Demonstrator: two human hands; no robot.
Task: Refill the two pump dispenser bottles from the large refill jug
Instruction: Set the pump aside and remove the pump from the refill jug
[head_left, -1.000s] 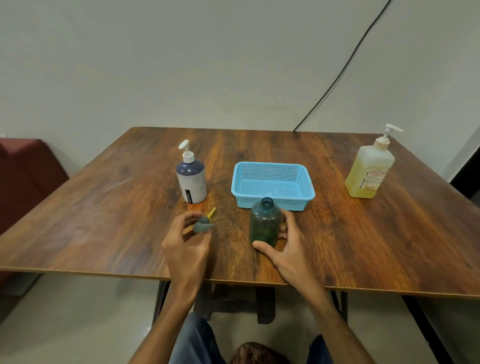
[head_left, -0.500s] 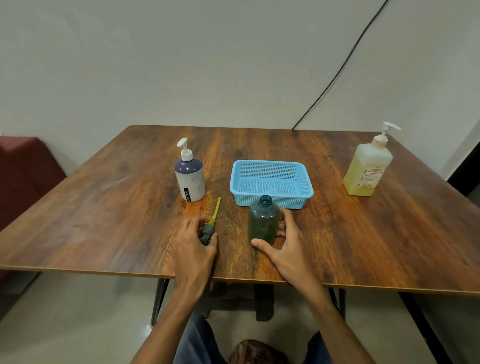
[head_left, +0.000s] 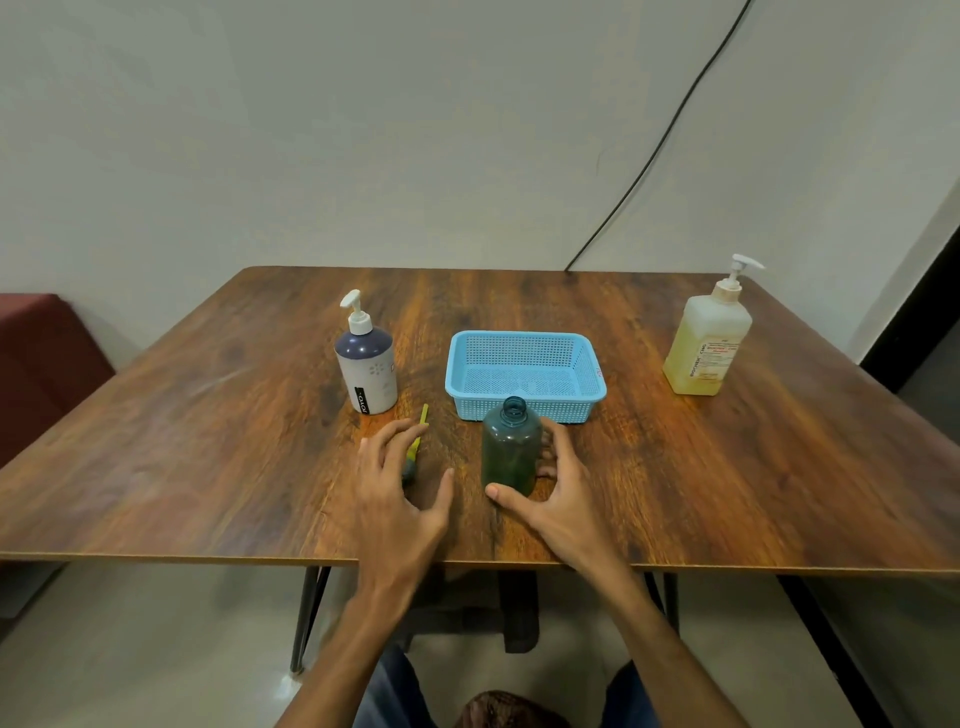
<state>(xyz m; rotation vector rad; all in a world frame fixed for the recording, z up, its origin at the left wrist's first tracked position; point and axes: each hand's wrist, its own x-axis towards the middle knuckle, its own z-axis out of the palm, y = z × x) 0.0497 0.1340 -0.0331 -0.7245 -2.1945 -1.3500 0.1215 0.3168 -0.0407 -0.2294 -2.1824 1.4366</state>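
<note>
Beside green bottle: pump now laid down | left hand open, lifting off | right hand loosely cups bottle | bottle uncapped, ready for jug

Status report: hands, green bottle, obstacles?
Left hand open above pump head. Right hand cups uncapped green bottle. Yellow jug far right, path clear.
</note>
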